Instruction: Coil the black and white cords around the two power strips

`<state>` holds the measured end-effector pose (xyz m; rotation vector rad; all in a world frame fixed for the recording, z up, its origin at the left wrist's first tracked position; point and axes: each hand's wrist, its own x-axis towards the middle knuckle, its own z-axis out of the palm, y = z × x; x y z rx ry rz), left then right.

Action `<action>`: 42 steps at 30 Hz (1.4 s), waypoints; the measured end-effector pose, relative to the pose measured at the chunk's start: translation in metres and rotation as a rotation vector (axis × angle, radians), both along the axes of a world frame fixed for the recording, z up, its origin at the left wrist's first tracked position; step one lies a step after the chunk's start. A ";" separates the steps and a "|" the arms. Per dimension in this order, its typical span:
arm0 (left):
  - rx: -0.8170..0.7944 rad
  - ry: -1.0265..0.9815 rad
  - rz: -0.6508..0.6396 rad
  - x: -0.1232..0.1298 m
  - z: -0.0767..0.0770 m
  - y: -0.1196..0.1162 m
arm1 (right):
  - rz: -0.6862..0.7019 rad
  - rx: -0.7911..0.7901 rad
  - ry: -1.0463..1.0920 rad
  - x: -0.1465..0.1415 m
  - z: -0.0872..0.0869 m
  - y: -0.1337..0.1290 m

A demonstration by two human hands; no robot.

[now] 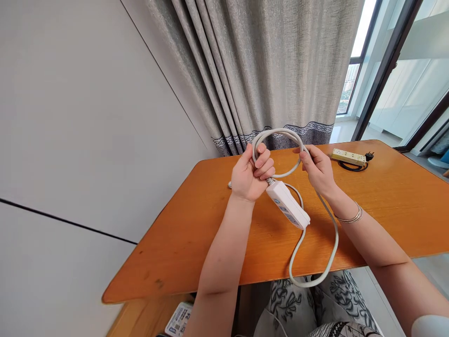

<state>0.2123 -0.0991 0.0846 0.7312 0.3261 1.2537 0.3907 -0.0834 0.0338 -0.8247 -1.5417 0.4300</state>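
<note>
Raised above the table, my left hand (253,173) is closed around looped white cable, close to where it enters a white power strip (288,205). The strip hangs tilted below that hand, its sockets facing down and to the left. My right hand (315,169) pinches the same power cord (280,132) at the right side of the coil. From there a slack length drops past the table's front edge and curves back up behind the strip. A pale cord end, perhaps the plug, shows on the table left of my left wrist.
On the wooden table (196,224), a cream power strip (349,157) with a coiled black cord and plug lies at the far right. A grey curtain (280,65) hangs behind. Below the front edge sits a white printed box (178,319). A white wall panel borders the left.
</note>
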 end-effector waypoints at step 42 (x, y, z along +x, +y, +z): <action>-0.112 0.083 -0.159 0.014 -0.011 0.002 | 0.261 -0.154 0.219 0.018 0.016 0.007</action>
